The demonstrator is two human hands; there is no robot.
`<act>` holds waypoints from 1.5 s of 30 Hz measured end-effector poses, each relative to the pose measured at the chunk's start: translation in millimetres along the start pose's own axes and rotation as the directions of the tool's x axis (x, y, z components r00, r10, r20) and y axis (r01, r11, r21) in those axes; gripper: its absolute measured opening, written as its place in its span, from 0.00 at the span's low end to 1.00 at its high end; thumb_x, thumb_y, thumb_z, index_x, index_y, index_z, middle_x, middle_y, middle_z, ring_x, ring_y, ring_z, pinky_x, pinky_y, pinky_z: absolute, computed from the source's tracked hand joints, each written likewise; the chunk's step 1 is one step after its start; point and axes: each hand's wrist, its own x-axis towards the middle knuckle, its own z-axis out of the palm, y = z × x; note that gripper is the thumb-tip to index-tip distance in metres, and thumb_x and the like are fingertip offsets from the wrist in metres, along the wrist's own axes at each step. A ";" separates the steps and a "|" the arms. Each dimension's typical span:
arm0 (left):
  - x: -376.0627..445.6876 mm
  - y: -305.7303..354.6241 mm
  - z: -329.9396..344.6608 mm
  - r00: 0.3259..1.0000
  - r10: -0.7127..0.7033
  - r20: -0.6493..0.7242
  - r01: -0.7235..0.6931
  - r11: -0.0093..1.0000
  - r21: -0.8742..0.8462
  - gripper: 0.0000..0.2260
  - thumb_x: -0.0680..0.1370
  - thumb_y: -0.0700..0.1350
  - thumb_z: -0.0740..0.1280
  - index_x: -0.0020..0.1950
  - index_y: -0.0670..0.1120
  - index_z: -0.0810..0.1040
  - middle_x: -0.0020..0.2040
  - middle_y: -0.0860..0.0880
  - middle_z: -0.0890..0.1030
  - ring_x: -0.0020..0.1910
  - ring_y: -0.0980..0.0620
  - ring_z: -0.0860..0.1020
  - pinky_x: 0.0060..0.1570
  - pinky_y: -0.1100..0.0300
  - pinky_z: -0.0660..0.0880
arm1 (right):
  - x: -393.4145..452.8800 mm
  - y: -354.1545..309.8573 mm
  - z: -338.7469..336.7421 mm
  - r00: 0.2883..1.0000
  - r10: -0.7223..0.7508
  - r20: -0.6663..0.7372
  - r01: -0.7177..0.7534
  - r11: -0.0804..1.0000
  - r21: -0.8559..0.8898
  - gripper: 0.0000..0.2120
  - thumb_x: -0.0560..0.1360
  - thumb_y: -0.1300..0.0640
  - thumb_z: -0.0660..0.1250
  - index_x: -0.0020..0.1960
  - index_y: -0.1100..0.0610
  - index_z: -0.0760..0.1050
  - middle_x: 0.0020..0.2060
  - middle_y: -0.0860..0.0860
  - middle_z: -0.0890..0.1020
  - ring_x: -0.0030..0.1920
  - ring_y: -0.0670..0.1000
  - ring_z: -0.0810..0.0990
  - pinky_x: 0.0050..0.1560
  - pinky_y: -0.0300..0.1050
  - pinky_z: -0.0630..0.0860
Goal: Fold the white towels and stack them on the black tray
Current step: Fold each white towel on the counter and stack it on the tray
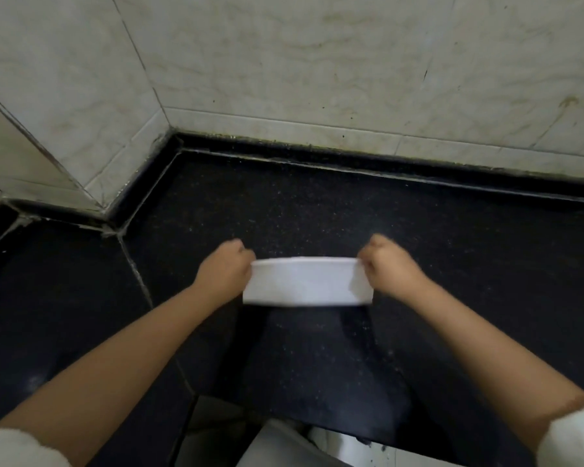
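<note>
A white towel (pixel 305 281) is stretched as a folded strip between my two hands, held a little above a black speckled stone counter (pixel 317 203). My left hand (pixel 225 267) pinches its left end with curled fingers. At the right end my right hand (pixel 390 262) grips the towel the same way. The towel's upper edge shows a doubled fold. No black tray can be seen in this view.
Pale marble-look wall tiles (pixel 317 62) rise behind the counter and form a corner at the left. The counter's front edge (pixel 284 416) lies near me, with a white object (pixel 277 446) below it. White sleeves show at both lower corners.
</note>
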 end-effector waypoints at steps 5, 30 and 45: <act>-8.1 10.5 -11.1 0.923 0.221 -0.314 -0.215 0.975 0.055 0.11 0.70 0.40 0.59 0.37 0.39 0.80 0.35 0.42 0.78 0.32 0.43 0.76 0.27 0.58 0.73 | -26.3 14.0 -9.3 0.886 -0.058 -0.460 0.076 0.997 0.021 0.07 0.65 0.66 0.62 0.36 0.62 0.79 0.35 0.58 0.80 0.39 0.58 0.75 0.35 0.49 0.74; -12.1 80.3 107.7 0.957 -0.073 0.281 0.078 0.997 -0.004 0.27 0.81 0.57 0.47 0.77 0.50 0.43 0.78 0.49 0.42 0.76 0.50 0.40 0.74 0.52 0.39 | -60.2 -12.5 76.7 0.562 0.780 0.277 -0.816 0.577 0.034 0.12 0.76 0.55 0.59 0.55 0.60 0.75 0.56 0.56 0.78 0.56 0.56 0.76 0.57 0.48 0.71; -27.7 41.5 82.7 0.972 -0.236 -0.015 0.224 0.940 -0.259 0.25 0.81 0.49 0.56 0.76 0.44 0.54 0.77 0.44 0.54 0.76 0.48 0.52 0.73 0.54 0.53 | -26.9 -93.9 58.2 0.831 0.542 -0.126 -0.323 0.654 0.684 0.11 0.71 0.66 0.64 0.34 0.57 0.66 0.28 0.46 0.68 0.32 0.47 0.68 0.32 0.38 0.63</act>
